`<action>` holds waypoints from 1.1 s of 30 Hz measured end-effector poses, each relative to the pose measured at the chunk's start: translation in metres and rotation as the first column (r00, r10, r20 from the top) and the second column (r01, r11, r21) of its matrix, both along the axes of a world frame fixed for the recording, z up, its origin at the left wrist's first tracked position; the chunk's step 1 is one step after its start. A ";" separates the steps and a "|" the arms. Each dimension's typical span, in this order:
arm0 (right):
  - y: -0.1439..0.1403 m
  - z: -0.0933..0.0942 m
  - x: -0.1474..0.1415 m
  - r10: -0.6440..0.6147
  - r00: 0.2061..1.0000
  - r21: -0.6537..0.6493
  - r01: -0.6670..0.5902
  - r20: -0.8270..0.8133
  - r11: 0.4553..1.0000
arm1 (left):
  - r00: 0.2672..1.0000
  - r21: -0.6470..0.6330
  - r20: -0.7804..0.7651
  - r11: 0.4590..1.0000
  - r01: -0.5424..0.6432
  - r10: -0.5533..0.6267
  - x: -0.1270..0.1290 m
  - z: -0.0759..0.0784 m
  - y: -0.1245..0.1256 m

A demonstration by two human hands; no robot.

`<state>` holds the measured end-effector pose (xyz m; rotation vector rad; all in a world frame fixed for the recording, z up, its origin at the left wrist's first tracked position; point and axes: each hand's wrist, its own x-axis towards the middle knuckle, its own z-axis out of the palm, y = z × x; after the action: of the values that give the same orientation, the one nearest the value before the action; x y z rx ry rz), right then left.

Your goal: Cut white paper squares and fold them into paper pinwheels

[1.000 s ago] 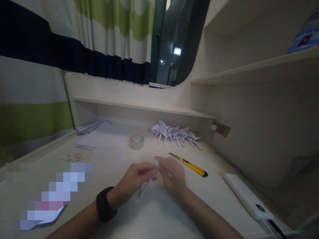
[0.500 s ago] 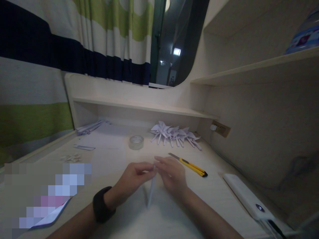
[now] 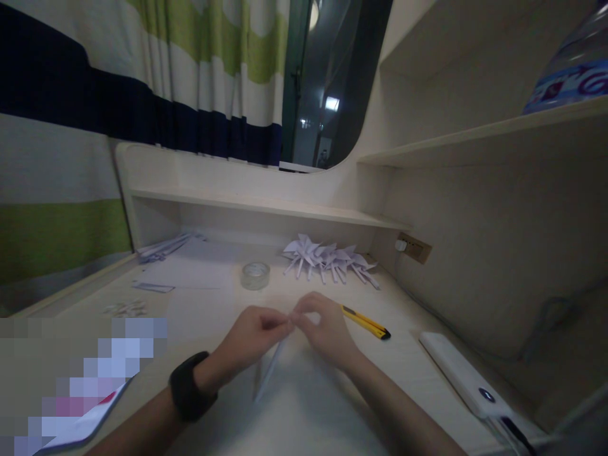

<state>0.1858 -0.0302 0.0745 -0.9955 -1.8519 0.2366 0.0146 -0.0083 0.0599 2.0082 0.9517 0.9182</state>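
Your biggest risk lies with the desk (image 3: pixel 204 316) itself: it is dim and pale, and the thin white paper stick (image 3: pixel 269 378) you hold nearly vanishes against it, so you could crease or bend it without seeing. Your left hand (image 3: pixel 251 339) and right hand (image 3: pixel 323 329) meet fingertip to fingertip, both pinched shut on the stick's upper end, while its lower end slants down toward you, just over the desk top. A hard twist there could crumple the tip or let it slip.

Around you, largest first: the white power bank (image 3: pixel 468 377) lies well apart at your right, its cable trailing near the edge where an elbow could catch it. The heap of folded paper pinwheels (image 3: pixel 327 259) sits at the back. The yellow utility knife (image 3: pixel 365 322) lies just beside your right hand; I cannot tell whether its blade is out. The tape roll (image 3: pixel 255 275) stands beyond your hands.
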 end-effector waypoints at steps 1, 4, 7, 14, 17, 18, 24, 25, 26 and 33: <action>-0.001 0.003 0.000 0.003 1.000 -0.013 -0.003 0.021 1.000 | 1.000 -0.011 -0.015 1.000 -0.003 0.003 0.000 0.002 0.002; -0.001 0.015 0.000 0.044 0.997 -0.054 -0.041 0.058 0.998 | 0.999 -0.073 -0.035 0.997 0.004 -0.007 -0.001 0.010 0.004; 0.000 0.023 0.000 0.096 0.995 -0.108 -0.092 0.035 0.990 | 1.000 -0.135 0.002 0.991 -0.007 0.007 -0.002 0.016 0.001; 0.000 0.024 -0.006 0.056 0.998 -0.131 -0.061 -0.038 0.990 | 0.994 -0.186 0.102 0.983 -0.010 0.029 -0.002 0.016 -0.005; 0.001 0.021 -0.005 0.028 0.997 -0.148 -0.038 -0.067 0.988 | 0.990 -0.203 0.143 0.979 0.024 0.006 -0.001 0.014 -0.007; 0.003 0.019 -0.004 0.023 0.996 -0.163 -0.036 -0.085 0.986 | 0.987 -0.208 0.158 0.978 0.029 0.004 0.000 0.014 -0.008; 0.013 0.000 0.000 -0.041 0.966 -0.301 -0.039 -0.254 0.953 | 0.983 -0.165 0.182 0.984 0.064 -0.033 0.002 0.010 -0.011; 0.013 -0.002 0.000 -0.040 0.966 -0.311 -0.043 -0.255 0.950 | 0.984 -0.154 0.175 0.986 0.060 -0.032 0.001 0.008 -0.010; 0.013 -0.004 -0.001 -0.035 0.970 -0.309 -0.043 -0.240 0.950 | 0.986 -0.144 0.166 0.988 0.053 -0.028 0.000 0.007 -0.008; 0.006 0.000 -0.002 0.023 1.000 -0.224 -0.025 -0.014 0.974 | 0.997 -0.109 0.072 0.993 0.043 -0.035 -0.003 0.001 -0.003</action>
<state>0.1836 -0.0238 0.0748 -1.1222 -1.8567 0.4733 0.0120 -0.0110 0.0608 1.8835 0.9021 0.8894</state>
